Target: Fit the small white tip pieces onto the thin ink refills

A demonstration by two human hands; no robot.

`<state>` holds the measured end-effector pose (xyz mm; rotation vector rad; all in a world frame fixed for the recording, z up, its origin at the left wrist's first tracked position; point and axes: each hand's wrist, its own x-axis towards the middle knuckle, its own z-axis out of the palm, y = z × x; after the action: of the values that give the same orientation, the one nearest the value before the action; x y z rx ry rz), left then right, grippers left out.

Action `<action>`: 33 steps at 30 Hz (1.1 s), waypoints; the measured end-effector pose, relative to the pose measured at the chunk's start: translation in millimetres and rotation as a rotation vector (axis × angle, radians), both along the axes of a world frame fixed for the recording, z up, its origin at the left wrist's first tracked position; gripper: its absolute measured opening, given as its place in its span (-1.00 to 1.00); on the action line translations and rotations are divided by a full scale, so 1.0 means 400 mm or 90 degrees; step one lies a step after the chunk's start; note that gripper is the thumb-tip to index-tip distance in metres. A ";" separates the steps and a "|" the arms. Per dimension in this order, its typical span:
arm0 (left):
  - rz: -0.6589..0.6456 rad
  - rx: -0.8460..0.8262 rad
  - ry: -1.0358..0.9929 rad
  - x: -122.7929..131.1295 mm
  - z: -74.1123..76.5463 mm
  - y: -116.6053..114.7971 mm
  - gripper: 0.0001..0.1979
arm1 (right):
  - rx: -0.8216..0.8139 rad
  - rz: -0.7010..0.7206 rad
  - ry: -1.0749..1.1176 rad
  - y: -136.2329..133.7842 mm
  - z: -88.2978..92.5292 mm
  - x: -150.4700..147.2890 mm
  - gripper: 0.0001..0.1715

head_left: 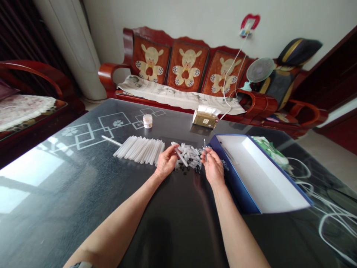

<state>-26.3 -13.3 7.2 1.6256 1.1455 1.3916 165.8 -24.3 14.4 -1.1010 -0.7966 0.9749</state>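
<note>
Step in hand: small parts handled one at a time above a loose heap.
Left hand (166,162): curled against a white plastic tube (180,157), grip unclear.
Right hand (213,166): fingers (208,153) pinched closed on a thin metal pin (204,148), upright.
Heap: white plastic tubes (189,153) and small black pieces (184,172), between both hands.
Left of heap: packed row of white tubes (138,150).
Right of heap: open blue box (259,175).
Counter: black glass counter (83,186) with white printed squares; far side, small jar (147,121) and cardboard packet (205,118).
Room: red wooden sofa (186,67) with animal cushions, desk fan (259,70) at far right.
</note>
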 end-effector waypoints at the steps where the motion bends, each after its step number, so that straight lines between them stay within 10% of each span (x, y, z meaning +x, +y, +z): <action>1: 0.013 0.036 0.042 -0.001 -0.004 -0.002 -0.63 | 0.003 0.015 0.049 -0.002 -0.001 -0.006 -0.55; 10: 0.206 0.219 0.527 -0.001 0.003 -0.022 -0.70 | 0.052 -0.048 0.181 -0.009 -0.004 -0.024 -0.68; 18: -0.001 0.317 0.462 0.007 -0.035 -0.012 -0.59 | 0.073 -0.072 0.154 -0.002 0.000 -0.015 -0.67; 33: 0.007 0.315 0.541 0.005 -0.031 -0.007 -0.57 | 0.076 -0.049 0.133 -0.002 -0.008 -0.018 -0.67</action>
<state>-24.3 -16.2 -5.3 2.7210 1.3021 1.0355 158.8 -25.0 11.3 -0.9049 -0.6296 0.9474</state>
